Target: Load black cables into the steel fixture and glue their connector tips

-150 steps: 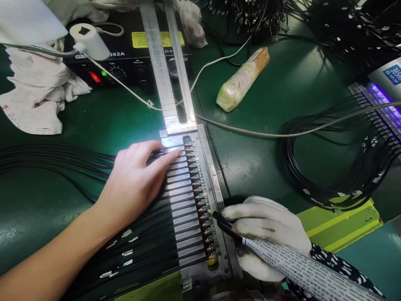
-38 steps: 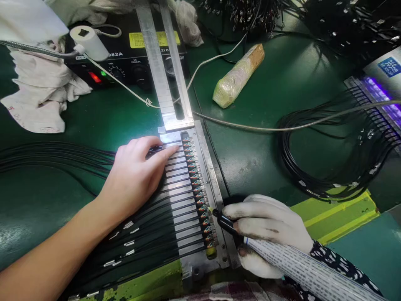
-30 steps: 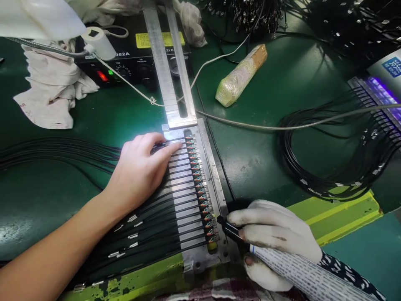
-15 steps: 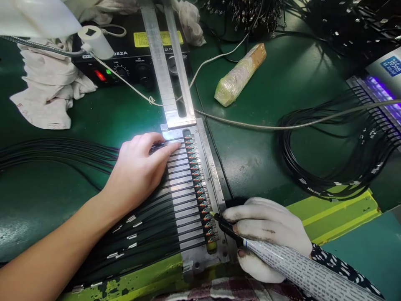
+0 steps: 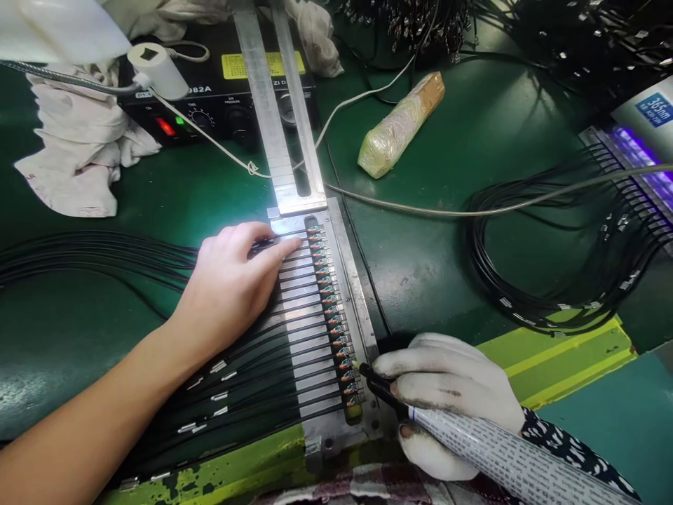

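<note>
My left hand (image 5: pixel 231 273), bare, rests palm down over the black cables (image 5: pixel 299 326) at the upper part of a slotted metal fixture (image 5: pixel 310 414). Its thumb is stretched out onto the fixture, apart from the bent index finger; the other fingertips are hidden. In my right hand (image 5: pixel 446 386), a stained white glove leaves fingertips bare. It grips a dispensing syringe (image 5: pixel 473 442) wrapped in printed paper, with a black front end and yellow-green tip. That tip is at the lower part of the row of cable ends (image 5: pixel 336 330), which show small coloured wires.
Behind the fixture stands a black dispenser controller (image 5: pixel 221 112) with lit indicators. A wrapped block (image 5: pixel 402 126) lies right of it, white cloth (image 5: pixel 73 147) to the left. Coiled cables (image 5: pixel 484 280) lead to a UV lamp (image 5: pixel 649 133) at right. A hose (image 5: pixel 420 209) crosses the bench.
The syringe tip has shifted slightly down along the row of cable ends, with my right hand. My left hand keeps its place on the fixture. The whole view has shifted slightly.
</note>
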`<move>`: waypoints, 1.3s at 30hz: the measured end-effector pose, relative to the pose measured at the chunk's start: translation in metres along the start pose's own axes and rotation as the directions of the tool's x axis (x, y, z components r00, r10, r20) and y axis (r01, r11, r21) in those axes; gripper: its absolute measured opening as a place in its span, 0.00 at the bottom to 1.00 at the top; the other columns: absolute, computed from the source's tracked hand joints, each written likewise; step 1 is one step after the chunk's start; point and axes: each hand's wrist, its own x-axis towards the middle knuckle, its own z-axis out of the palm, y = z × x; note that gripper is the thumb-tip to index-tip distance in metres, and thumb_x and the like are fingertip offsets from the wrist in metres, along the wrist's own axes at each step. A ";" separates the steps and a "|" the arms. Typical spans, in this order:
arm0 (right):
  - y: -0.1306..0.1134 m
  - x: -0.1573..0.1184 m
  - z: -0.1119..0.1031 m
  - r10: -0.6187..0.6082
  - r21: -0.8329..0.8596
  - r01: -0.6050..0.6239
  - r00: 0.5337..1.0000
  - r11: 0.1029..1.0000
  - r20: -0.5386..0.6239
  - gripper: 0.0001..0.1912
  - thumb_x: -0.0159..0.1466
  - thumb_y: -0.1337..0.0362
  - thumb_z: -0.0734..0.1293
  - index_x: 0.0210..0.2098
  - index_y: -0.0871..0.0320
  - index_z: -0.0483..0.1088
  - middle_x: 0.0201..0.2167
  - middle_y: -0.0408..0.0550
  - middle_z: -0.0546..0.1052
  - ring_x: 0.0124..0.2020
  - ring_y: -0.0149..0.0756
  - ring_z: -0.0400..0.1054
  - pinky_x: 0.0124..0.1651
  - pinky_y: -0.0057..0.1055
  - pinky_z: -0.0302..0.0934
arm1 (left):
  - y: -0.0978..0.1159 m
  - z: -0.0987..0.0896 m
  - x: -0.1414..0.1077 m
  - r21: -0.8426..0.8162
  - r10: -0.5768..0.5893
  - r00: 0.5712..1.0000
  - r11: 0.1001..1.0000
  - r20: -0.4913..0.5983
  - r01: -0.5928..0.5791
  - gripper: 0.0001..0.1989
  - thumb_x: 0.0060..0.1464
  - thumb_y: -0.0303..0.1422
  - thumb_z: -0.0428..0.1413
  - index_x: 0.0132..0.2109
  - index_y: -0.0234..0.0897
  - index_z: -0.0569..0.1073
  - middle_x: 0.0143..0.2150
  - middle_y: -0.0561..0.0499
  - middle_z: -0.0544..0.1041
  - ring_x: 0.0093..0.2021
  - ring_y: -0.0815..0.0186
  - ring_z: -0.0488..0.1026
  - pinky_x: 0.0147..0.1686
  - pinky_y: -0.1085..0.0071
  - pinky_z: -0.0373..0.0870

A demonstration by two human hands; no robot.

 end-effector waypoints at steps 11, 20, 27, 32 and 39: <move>0.001 0.004 -0.002 -0.014 -0.027 0.014 1.000 1.000 -0.002 0.05 0.62 0.65 0.65 0.36 0.60 0.71 0.36 0.52 0.82 0.33 0.36 0.78 0.34 0.33 0.72 | 0.000 0.000 0.000 0.006 -0.017 1.000 1.000 0.017 0.016 0.18 0.66 0.34 0.44 0.57 0.41 0.72 0.50 0.40 0.72 0.46 0.52 0.70 0.42 0.55 0.68; 0.003 0.004 0.000 -0.009 -0.036 0.008 1.000 0.999 -0.011 0.05 0.61 0.66 0.65 0.36 0.61 0.72 0.37 0.52 0.82 0.34 0.36 0.79 0.35 0.33 0.73 | 0.000 0.000 -0.001 -0.008 -0.026 0.999 1.000 0.025 0.026 0.18 0.66 0.34 0.44 0.58 0.42 0.71 0.50 0.39 0.72 0.46 0.51 0.70 0.41 0.53 0.68; 0.002 0.006 -0.001 -0.015 -0.047 0.015 1.000 0.999 -0.007 0.05 0.62 0.65 0.65 0.35 0.61 0.72 0.36 0.52 0.82 0.33 0.35 0.79 0.34 0.33 0.72 | 0.000 -0.001 -0.001 -0.001 -0.024 0.999 1.000 0.024 0.024 0.18 0.66 0.34 0.44 0.58 0.43 0.71 0.51 0.40 0.72 0.46 0.52 0.70 0.42 0.54 0.68; 0.001 0.006 -0.001 -0.010 -0.068 0.009 1.000 0.998 -0.005 0.05 0.61 0.66 0.65 0.34 0.60 0.72 0.36 0.52 0.82 0.32 0.36 0.78 0.34 0.33 0.72 | 0.000 0.000 -0.001 0.009 -0.017 1.000 1.000 0.016 0.016 0.18 0.66 0.33 0.45 0.58 0.43 0.71 0.50 0.40 0.72 0.46 0.52 0.70 0.41 0.54 0.68; 0.000 0.007 -0.003 -0.033 -0.078 0.031 0.999 0.996 -0.015 0.05 0.62 0.65 0.65 0.37 0.59 0.71 0.36 0.52 0.82 0.32 0.37 0.79 0.34 0.33 0.73 | 0.001 -0.001 0.000 0.025 -0.021 1.000 0.999 0.016 0.021 0.18 0.66 0.34 0.44 0.57 0.42 0.72 0.50 0.39 0.72 0.45 0.53 0.70 0.41 0.55 0.68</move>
